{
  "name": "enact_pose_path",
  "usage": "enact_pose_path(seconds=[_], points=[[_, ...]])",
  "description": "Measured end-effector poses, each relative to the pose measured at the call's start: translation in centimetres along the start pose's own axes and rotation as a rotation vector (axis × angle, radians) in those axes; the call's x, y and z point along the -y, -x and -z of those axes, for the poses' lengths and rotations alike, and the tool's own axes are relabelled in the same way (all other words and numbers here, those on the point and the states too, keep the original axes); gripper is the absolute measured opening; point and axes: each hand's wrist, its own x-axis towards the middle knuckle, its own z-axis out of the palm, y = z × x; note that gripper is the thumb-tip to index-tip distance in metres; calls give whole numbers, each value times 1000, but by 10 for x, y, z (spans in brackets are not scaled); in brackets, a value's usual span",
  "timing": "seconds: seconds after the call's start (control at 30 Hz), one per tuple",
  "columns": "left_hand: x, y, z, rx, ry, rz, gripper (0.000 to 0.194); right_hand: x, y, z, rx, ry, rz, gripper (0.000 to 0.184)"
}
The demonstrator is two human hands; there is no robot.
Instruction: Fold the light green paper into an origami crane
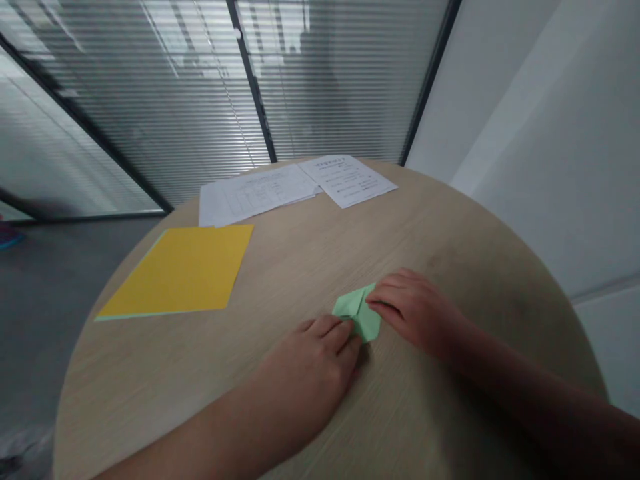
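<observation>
A small folded piece of green paper (359,312) lies on the round wooden table (320,373), between both hands. My left hand (313,363) rests on the table with its fingertips pressed on the paper's near left edge, fingers together. My right hand (415,308) covers the paper's right side, its fingers curled down and pinching a fold. Part of the paper is hidden under my fingers.
A yellow sheet (183,270) with a pale green sheet beneath it lies at the table's left. Two white printed sheets (265,192) (347,179) lie at the far edge. Behind are glass panels with blinds (200,87); a white wall stands at the right.
</observation>
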Motion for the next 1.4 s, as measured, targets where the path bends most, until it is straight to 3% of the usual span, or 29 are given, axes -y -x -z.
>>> enact_pose_path(seconds=[0.2,0.3,0.37,0.53,0.63,0.77,0.93,1.13,1.4], points=[[7,0,17,33,155,-199,19,-1,1,-5,21,-70,145,30],[25,-2,21,-81,142,-101,20,-5,-3,-8,17,-138,219,31],[38,-4,19,-103,153,-93,23,-6,-6,-9,10,-152,193,33],[52,-9,1,-11,109,-113,28,-13,-6,-5,-66,-37,46,40],[47,-7,-4,5,0,-52,30,-18,1,-2,-96,3,-35,31],[33,-3,-2,33,-107,10,29,-15,5,-1,-32,22,-75,34],[28,-2,0,40,33,-32,15,2,3,-6,-22,-16,-115,33],[39,-8,-7,-170,120,140,16,9,0,-10,11,-108,-74,20],[29,-14,-7,-85,84,374,40,11,2,-6,5,-55,-173,35]])
